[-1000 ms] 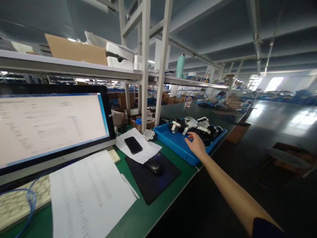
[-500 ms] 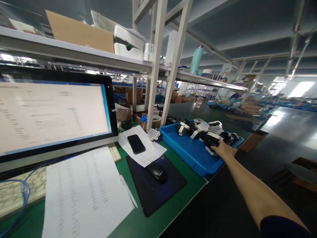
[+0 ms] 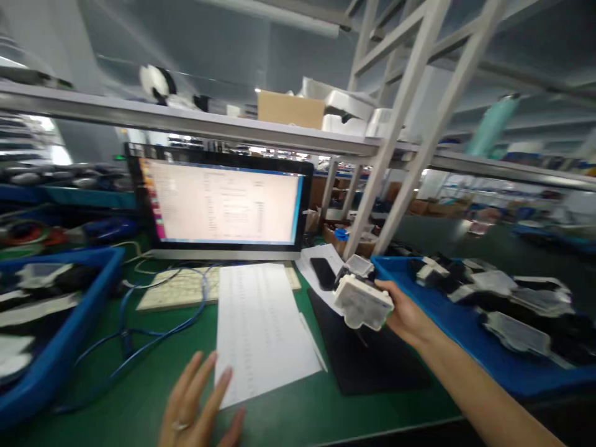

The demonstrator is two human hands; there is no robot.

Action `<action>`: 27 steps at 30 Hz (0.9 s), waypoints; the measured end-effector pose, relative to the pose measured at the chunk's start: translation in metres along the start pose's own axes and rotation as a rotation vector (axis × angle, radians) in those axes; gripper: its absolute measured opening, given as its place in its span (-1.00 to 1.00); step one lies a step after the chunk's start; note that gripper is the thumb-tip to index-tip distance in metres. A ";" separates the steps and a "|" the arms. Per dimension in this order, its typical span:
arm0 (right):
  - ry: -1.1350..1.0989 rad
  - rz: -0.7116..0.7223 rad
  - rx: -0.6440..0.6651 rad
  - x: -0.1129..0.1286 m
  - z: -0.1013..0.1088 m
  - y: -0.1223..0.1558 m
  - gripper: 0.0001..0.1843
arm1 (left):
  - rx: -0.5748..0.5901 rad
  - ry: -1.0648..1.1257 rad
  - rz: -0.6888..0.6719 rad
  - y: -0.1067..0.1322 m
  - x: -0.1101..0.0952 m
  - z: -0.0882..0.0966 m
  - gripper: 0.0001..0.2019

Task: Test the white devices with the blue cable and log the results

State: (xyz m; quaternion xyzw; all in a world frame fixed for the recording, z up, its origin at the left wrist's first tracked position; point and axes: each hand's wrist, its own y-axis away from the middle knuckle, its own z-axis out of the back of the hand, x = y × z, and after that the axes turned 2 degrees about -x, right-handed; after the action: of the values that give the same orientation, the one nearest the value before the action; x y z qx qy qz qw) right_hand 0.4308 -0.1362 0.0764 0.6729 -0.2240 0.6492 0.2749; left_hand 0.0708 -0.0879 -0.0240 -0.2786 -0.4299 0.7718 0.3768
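My right hand (image 3: 404,314) grips a white-and-black plastic device (image 3: 363,302) and holds it above the black mouse pad (image 3: 367,354). My left hand (image 3: 195,406) hovers open, fingers stretched, over the green bench at the lower edge of a printed sheet of paper (image 3: 261,329). To the right, a blue tray (image 3: 470,323) carries several similar black and white devices (image 3: 512,304).
A lit monitor (image 3: 223,208) stands behind a keyboard (image 3: 186,288) with blue cables (image 3: 139,329) across it. A black phone (image 3: 323,273) lies on white paper. Another blue tray (image 3: 56,341) with parts sits at the left. A white frame post (image 3: 400,136) and a shelf (image 3: 233,127) with boxes rise overhead.
My right hand has taken a device out of the right blue tray and brought it left over the mouse pad. My left hand has come into view. The view has swung left.
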 end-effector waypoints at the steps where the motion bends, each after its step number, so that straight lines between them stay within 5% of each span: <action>1: -0.069 -0.034 0.151 -0.008 -0.031 0.010 -0.65 | 0.031 0.004 -0.029 -0.004 -0.008 0.003 -0.45; 6: -0.091 -0.122 0.647 -0.046 -0.153 0.064 -0.63 | 0.188 -0.044 -0.004 -0.026 -0.021 0.015 -0.38; 11: -0.062 -0.196 0.801 -0.060 -0.204 0.081 -0.47 | 0.189 -0.058 0.088 -0.015 0.019 0.039 -0.37; 14: -0.061 -0.142 0.665 -0.058 -0.208 0.070 -0.34 | 0.248 -0.120 0.233 -0.005 0.045 0.041 -0.36; 20: -0.229 -0.049 0.494 -0.060 -0.188 0.042 -0.45 | 0.394 -0.156 0.438 -0.014 0.085 0.019 -0.32; 27: -0.718 -0.353 0.552 -0.068 -0.142 0.010 -0.51 | 0.364 -0.224 0.353 -0.018 0.099 0.012 -0.22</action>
State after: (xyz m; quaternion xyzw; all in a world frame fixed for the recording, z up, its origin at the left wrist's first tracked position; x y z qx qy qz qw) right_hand 0.3140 -0.0533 0.0105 0.9299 -0.0066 0.3546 0.0974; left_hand 0.0117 -0.0058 -0.0131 -0.1899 -0.2678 0.9160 0.2304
